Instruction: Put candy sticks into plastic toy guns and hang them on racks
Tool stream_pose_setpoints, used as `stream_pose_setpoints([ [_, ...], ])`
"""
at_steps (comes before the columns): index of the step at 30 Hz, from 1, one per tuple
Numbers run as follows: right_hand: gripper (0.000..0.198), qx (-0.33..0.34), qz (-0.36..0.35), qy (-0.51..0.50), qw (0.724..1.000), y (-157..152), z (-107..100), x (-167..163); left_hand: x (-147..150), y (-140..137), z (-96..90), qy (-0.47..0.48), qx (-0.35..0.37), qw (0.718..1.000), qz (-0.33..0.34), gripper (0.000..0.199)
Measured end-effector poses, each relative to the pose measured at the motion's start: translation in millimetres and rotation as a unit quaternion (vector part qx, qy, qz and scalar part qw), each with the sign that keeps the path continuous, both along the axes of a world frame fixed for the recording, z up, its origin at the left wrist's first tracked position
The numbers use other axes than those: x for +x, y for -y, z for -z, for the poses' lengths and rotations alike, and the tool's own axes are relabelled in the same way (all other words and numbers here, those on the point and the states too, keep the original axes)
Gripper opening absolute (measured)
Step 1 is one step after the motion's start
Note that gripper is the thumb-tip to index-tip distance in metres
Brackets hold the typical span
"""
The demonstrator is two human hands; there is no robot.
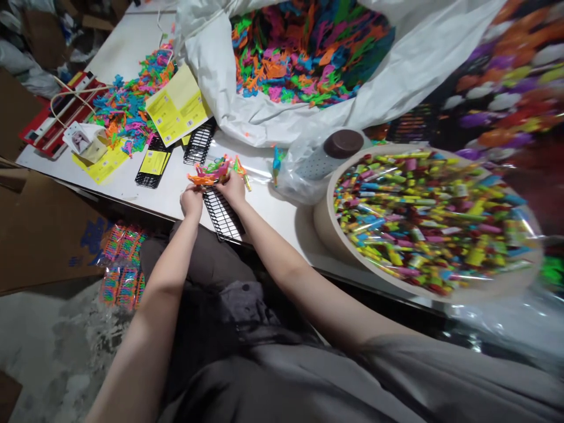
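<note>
Black wire-mesh rack (227,217): lying at the near edge of the white worktop (275,214), between both forearms, probably for easy reach.
Multicoloured cluster of plastic figures (214,173): raised over the rack's far end, seemingly held up for handling clear of the mesh.
Left hand (191,201): closed on the cluster's near left side, just above the rack's left edge; likely steadying.
Right hand (232,189): pinched on the cluster's right side, above the rack; exact finger contact too small to tell.
White plastic sack (264,126): beyond the rack, mouth spread wide, perhaps for easy picking.
Yellow printed card sheet (178,108): beyond the rack, to its left.
Round beige tub (325,226): right of the rack, full of small wrapped sticks (423,217).
In the way: clear plastic bag (293,185), crowding the space between rack and tub.
</note>
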State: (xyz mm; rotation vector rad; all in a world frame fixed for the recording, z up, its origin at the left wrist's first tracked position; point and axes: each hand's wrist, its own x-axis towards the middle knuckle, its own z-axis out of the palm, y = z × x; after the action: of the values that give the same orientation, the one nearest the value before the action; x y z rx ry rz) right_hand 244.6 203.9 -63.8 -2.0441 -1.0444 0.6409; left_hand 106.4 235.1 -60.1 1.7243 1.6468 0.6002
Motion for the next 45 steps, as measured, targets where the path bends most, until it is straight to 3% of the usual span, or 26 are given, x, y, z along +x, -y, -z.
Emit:
stream_pose_setpoints([
  [6,0.028,0.012,0.006,0.047,0.999,-2,8,-3,0,-2,0.4,-0.006,-0.002,1.000,-0.010,0.018],
  [16,0.019,0.059,0.000,0.006,0.998,4,19,0,4,7,-6.3,-0.067,0.027,0.997,-0.001,0.008],
  [24,0.025,0.024,-0.006,0.016,1.000,7,17,-1,3,8,-6.0,-0.052,-0.017,0.998,-0.009,0.011],
  [37,0.020,-0.046,-0.048,0.056,0.996,15,-2,0,-3,13,-11.2,-0.064,-0.018,0.998,0.013,0.019],
  [45,0.022,-0.038,-0.056,0.082,0.994,8,-7,7,0,14,-16.1,-0.064,-0.026,0.997,0.034,0.017],
])
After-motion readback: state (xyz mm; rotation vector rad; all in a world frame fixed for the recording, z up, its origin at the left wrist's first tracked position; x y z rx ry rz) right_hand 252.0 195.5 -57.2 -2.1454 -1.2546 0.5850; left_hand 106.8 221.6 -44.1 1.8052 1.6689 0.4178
